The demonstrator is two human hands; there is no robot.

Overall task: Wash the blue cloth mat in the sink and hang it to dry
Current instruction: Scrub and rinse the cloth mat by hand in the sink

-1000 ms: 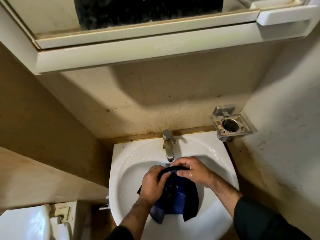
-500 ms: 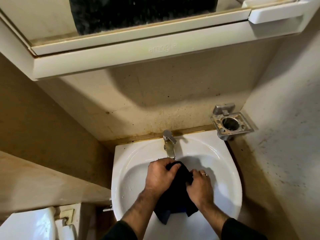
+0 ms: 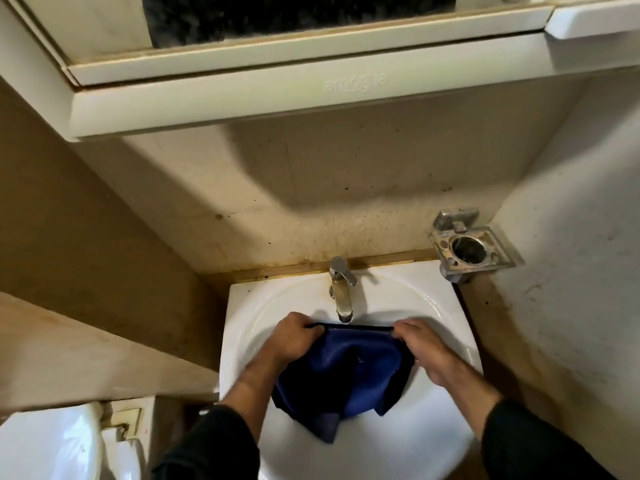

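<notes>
now both hands (image 3: 294,339) (image 3: 420,344) gripping mat (image 3: 349,368)

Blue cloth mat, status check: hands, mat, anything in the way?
Left hand and right hand each grip the mat's top edge. Blue cloth mat stretched over sink, under faucet. Nothing obstructing.

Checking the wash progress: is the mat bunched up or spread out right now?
Spread. The left hand and right hand hold the mat by its top edge, pulled taut between them under the tap.

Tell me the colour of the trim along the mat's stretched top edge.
Black, on the blue cloth mat; clearest in the head view.
</notes>
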